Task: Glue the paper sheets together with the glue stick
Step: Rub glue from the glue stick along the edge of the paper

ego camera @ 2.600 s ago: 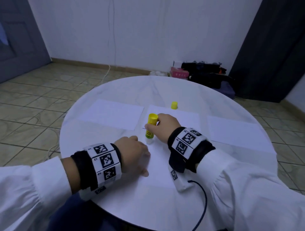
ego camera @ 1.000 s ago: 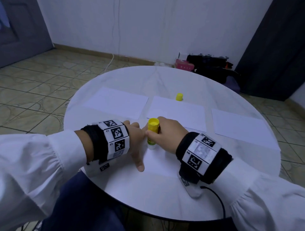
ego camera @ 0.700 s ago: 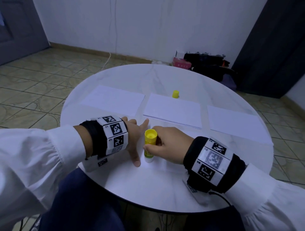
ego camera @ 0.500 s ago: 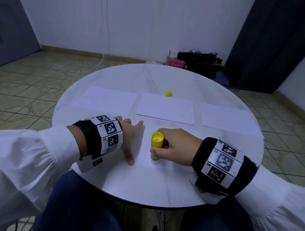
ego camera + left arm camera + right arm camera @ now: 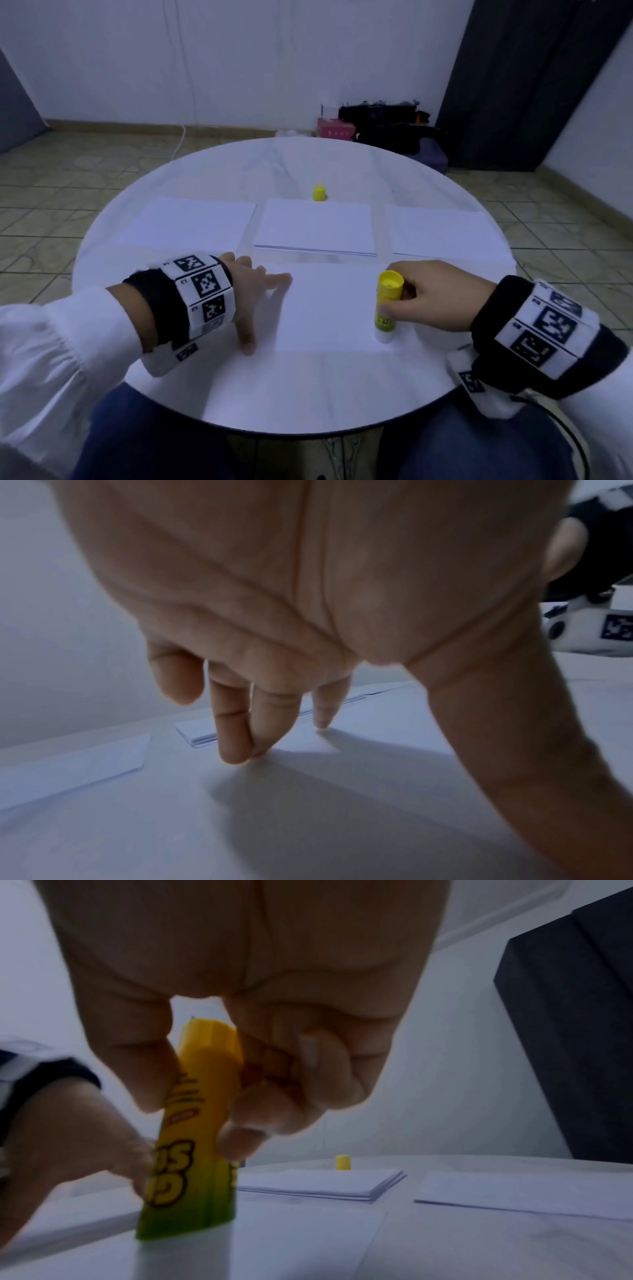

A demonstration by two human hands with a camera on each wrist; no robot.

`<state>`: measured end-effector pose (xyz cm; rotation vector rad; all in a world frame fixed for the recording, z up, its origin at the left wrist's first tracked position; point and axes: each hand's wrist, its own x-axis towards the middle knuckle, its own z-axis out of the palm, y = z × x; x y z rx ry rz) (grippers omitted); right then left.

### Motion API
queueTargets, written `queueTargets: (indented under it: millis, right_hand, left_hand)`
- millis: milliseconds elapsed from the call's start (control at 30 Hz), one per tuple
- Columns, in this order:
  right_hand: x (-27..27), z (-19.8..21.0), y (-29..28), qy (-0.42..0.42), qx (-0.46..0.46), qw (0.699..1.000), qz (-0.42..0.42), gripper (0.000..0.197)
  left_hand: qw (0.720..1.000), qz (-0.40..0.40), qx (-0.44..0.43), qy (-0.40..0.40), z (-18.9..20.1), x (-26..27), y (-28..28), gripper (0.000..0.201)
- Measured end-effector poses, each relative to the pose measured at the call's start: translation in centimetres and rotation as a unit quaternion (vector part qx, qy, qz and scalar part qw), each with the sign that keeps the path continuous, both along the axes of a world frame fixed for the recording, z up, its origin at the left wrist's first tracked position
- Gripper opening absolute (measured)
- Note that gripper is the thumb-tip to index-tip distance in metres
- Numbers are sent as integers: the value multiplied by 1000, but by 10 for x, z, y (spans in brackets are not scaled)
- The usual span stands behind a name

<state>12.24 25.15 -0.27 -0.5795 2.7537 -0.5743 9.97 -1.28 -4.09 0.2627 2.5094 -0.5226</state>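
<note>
A white paper sheet (image 5: pixel 329 308) lies on the round table in front of me. My right hand (image 5: pixel 428 301) grips the yellow glue stick (image 5: pixel 387 305) upright, its white tip down on the sheet's near right corner. The right wrist view shows thumb and fingers curled round the glue stick (image 5: pixel 198 1123). My left hand (image 5: pixel 250 294) presses flat on the sheet's left edge with spread straight fingers (image 5: pixel 240 737). The glue stick's yellow cap (image 5: pixel 319 193) stands behind a stack of paper sheets (image 5: pixel 315 228).
Single paper sheets lie at the left (image 5: pixel 191 222) and right (image 5: pixel 442 233) of the stack. The white round table (image 5: pixel 291 394) ends near my lap. On the floor behind it sit a pink box (image 5: pixel 335 128) and dark bags (image 5: pixel 387 130).
My right hand has drawn the glue stick along the sheet's near edge from its left side to its right corner. The left hand stays pressed on the left edge.
</note>
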Motion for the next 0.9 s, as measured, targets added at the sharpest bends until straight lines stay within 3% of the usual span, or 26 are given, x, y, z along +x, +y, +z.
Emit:
queueTargets:
  millis: [167,300,900]
  right_hand:
    - [-44,-1,-4,60,-12,991,-119,27]
    - [-56,-8,-6,48,3,988,-150,28]
    - [7,11,9,-58,44,997,-7,23]
  left_hand:
    - [1000,-19,-16,-10,0,-1,2,127]
    - [1000,-10,2,-28,1,-3,2,129]
    - [998,11,39,-53,-2,-4,1,129]
